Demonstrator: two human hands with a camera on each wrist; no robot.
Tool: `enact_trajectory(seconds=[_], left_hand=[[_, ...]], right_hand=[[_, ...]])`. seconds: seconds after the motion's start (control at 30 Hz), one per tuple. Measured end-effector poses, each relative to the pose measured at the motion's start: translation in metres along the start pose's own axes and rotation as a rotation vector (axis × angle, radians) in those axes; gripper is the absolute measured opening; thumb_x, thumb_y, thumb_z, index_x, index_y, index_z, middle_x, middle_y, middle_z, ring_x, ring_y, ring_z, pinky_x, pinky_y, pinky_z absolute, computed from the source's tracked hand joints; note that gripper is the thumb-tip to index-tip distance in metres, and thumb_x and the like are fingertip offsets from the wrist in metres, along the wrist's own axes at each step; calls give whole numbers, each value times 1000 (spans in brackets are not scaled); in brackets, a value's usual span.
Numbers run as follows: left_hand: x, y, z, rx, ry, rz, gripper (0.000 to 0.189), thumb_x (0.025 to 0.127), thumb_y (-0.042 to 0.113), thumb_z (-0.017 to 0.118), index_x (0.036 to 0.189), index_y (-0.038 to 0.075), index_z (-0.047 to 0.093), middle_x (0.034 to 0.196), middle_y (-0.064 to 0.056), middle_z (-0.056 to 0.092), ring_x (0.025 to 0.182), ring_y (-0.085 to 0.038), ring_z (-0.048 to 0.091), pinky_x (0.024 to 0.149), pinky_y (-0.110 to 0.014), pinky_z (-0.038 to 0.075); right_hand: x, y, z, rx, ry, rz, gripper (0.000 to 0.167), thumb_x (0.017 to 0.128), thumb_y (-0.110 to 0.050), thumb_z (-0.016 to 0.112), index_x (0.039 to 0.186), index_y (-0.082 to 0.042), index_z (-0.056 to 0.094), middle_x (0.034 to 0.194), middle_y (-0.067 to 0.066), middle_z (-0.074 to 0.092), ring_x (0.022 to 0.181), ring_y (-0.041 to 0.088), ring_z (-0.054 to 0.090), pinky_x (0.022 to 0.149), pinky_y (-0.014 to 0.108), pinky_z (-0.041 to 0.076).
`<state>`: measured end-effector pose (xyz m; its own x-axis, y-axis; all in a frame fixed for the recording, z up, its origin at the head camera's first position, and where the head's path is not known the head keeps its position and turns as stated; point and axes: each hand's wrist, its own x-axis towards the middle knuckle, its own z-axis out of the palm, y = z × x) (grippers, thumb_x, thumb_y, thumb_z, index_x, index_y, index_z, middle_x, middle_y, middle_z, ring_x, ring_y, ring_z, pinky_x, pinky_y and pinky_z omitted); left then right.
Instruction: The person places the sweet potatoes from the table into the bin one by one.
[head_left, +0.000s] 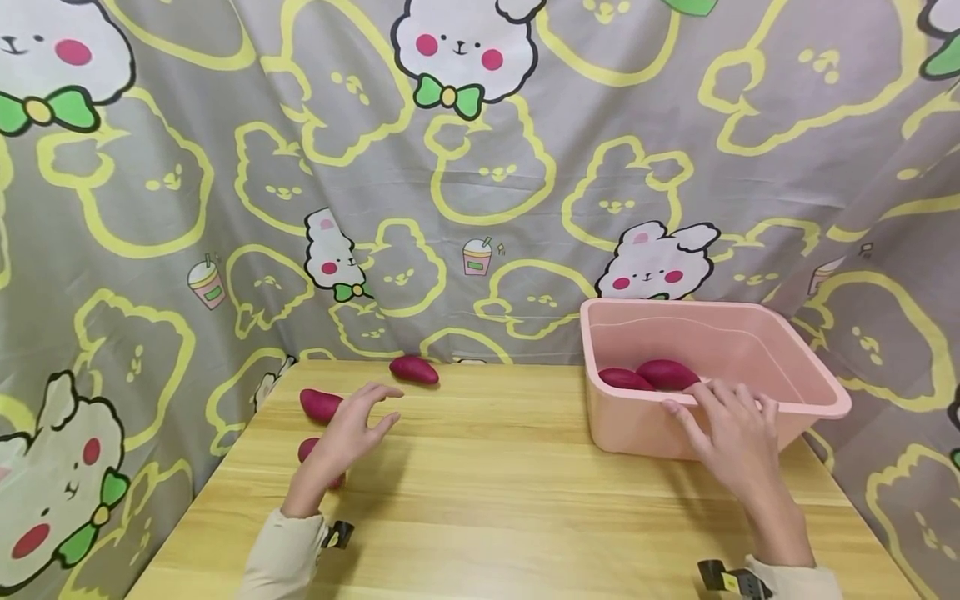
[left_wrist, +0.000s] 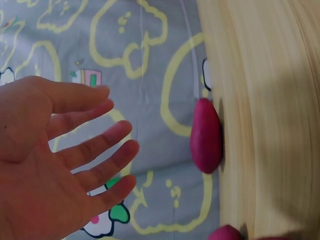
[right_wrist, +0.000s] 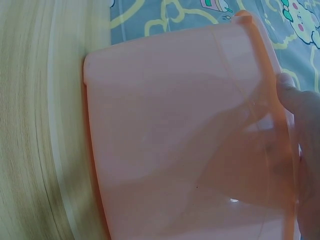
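Observation:
My left hand (head_left: 348, 433) hovers above the table's left side, fingers apart and holding nothing. Under and beside it are two purple-red sweet potatoes, one (head_left: 318, 405) by the fingers and one (head_left: 307, 448) partly hidden by the wrist. A third sweet potato (head_left: 414, 369) lies at the back edge; the left wrist view shows a whole sweet potato (left_wrist: 206, 136) apart from the palm. My right hand (head_left: 738, 433) grips the near rim of a pink plastic bin (head_left: 637, 425), thumb outside, fingers reaching over. Inside rest two sweet potatoes, one (head_left: 626, 379) beside another (head_left: 667, 374).
The wooden table (head_left: 487, 500) meets a grey cartoon-print curtain (head_left: 510, 208) at the back and sides. The bin stands at the back right, close to the curtain. In the right wrist view, the bin's outer wall (right_wrist: 165, 125) fills most of the picture.

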<state>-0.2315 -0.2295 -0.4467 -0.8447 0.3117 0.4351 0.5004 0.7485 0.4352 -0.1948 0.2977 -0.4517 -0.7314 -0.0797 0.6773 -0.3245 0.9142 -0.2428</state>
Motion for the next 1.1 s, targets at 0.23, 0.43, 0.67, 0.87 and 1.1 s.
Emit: enact_trajectory(seconds=[0.23, 0.43, 0.67, 0.87, 1.1], left_hand=[[-10, -14, -6, 18, -41, 40, 30, 87, -1, 78, 116, 2, 71, 114, -12, 69, 110, -34, 66, 94, -52, 52], [-16, -24, -16, 22, -61, 77, 32, 85, -4, 79, 115, 1, 71, 114, -14, 70, 106, -33, 66, 87, -51, 54], [-21, -35, -29, -5, -95, 95, 30, 86, -8, 76, 114, 2, 71, 114, -13, 70, 102, -30, 66, 83, -47, 57], [-26, -42, -37, -30, -146, 51, 27, 88, -10, 73, 112, 1, 71, 112, -12, 70, 105, -35, 66, 90, -53, 54], [-37, -52, -43, 16, -181, -30, 26, 90, -3, 73, 116, 2, 71, 116, -15, 66, 110, -40, 63, 92, -56, 52]], right_hand=[[1, 0, 0, 2, 11, -15, 33, 91, -38, 75, 104, -9, 67, 103, 14, 64, 97, 40, 51, 88, 65, 26], [0, 1, 1, 1, 18, -20, 31, 92, -38, 75, 103, -10, 68, 102, 13, 64, 96, 39, 51, 88, 65, 27], [0, 0, 0, -2, 22, -22, 32, 92, -40, 74, 102, -10, 67, 103, 14, 64, 96, 39, 51, 87, 65, 27], [1, 0, 0, -1, 18, -19, 33, 93, -40, 73, 102, -10, 67, 105, 15, 64, 98, 40, 51, 88, 66, 27], [1, 1, 0, -2, 9, -9, 36, 94, -43, 72, 105, -9, 68, 106, 16, 64, 98, 40, 50, 88, 66, 26]])
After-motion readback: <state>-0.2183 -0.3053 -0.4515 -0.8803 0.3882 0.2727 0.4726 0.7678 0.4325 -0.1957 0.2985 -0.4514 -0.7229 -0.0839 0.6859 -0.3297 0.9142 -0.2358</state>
